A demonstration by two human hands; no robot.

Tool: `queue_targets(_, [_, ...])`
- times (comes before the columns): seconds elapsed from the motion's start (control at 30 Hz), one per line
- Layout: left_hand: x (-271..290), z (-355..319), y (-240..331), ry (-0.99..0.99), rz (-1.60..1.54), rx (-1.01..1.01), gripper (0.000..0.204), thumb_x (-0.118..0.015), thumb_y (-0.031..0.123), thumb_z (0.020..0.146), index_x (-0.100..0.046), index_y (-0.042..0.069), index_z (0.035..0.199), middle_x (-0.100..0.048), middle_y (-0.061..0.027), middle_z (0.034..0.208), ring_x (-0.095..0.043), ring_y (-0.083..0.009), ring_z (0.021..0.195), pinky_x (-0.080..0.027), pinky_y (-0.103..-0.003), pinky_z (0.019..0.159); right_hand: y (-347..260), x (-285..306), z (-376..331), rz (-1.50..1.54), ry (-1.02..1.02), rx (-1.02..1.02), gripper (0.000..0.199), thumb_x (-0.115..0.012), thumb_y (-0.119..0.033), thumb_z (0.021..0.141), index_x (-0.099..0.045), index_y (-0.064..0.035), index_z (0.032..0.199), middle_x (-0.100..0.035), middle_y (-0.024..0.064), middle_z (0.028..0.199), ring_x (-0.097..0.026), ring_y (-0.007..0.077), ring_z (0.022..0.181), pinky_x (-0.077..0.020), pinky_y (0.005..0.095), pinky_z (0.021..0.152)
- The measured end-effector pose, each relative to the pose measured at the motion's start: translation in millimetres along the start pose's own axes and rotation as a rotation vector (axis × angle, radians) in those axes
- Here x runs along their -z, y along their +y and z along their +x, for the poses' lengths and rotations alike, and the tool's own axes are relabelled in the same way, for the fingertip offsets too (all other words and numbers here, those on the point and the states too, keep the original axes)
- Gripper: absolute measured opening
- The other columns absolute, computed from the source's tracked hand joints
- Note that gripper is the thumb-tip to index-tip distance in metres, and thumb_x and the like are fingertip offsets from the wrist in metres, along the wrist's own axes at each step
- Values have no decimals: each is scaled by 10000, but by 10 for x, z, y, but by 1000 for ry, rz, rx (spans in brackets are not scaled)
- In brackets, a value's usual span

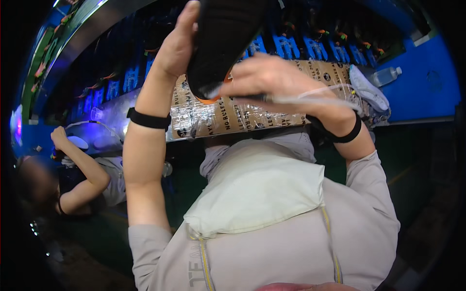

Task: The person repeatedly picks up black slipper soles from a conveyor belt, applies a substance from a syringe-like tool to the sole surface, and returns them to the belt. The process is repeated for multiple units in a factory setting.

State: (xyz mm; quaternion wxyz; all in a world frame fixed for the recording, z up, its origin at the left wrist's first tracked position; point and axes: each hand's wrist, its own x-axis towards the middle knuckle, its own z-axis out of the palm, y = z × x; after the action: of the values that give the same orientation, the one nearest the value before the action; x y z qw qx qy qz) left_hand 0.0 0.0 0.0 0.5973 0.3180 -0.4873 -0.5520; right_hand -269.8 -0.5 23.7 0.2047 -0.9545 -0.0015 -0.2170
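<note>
My left hand [175, 51] is closed around the side of a black shoe [213, 53], raised above the bench. Its smooth dark face is toward me, with orange showing at the lower rim; the upper end runs out of the picture. Close against that lower end is my right hand [266, 77], blurred by motion, its fingers bent together. From it a long, thin, pale tool [318, 100] sticks out to the right, with a dark part under the fingers. Whether its tip touches the shoe is not clear.
Printed brown cardboard under clear film covers the bench [233, 119]. On its right end lie a white shoe [369, 89] and a clear plastic bottle [387, 76]. Behind runs a dark rack with blue brackets [286, 46]. A co-worker [82, 179] sits at the left, near a pale shoe.
</note>
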Motion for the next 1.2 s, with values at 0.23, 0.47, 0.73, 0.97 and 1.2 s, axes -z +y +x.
queue_targets(0.23, [-538, 121, 72, -126, 594, 249, 780, -485, 714, 1054, -814, 16, 1168, -799, -160, 1043, -731, -217, 927, -564, -319, 920, -31, 93, -15, -47, -28, -45, 311, -830, -130, 877, -775, -92, 1180, -741, 80, 1026, -683, 288, 912, -502, 422, 833])
queue_targets(0.47, [-450, 69, 141, 10, 702, 356, 805, -438, 718, 1070, -761, 8, 1267, -787, -153, 1141, -734, -235, 1005, -567, -344, 941, -80, 244, -11, 177, -80, 34, 264, -833, -115, 860, -808, -95, 1122, -775, 100, 995, -732, 267, 926, -548, 390, 843])
queue_targets(0.73, [484, -978, -456, 267, -650, 31, 1020, -271, 838, 1015, -410, 31, 1622, -499, -254, 1600, -539, -446, 1424, -403, -631, 1196, 109, -3, -470, 506, 431, -545, 184, -753, -74, 911, -802, -8, 1075, -739, 11, 837, -647, 48, 769, -502, 218, 676])
queue_targets(0.97, [589, -2199, -1063, 99, -777, 501, 1158, -215, 910, 960, -267, -7, 1666, -450, -455, 1518, -568, -598, 1328, -593, -679, 952, 356, -531, -646, 854, 597, -763, 191, -754, -111, 940, -790, -6, 1095, -696, -26, 860, -563, 40, 759, -459, 217, 677])
queue_targets(1.2, [-110, -1999, -1533, 345, -962, 379, 827, -403, 570, 995, -443, -19, 1575, -559, -334, 1472, -575, -508, 1342, -456, -714, 1120, 335, -775, -193, 612, 507, -792, 274, -737, -258, 875, -789, -42, 1035, -747, 73, 849, -682, 132, 783, -543, 296, 745])
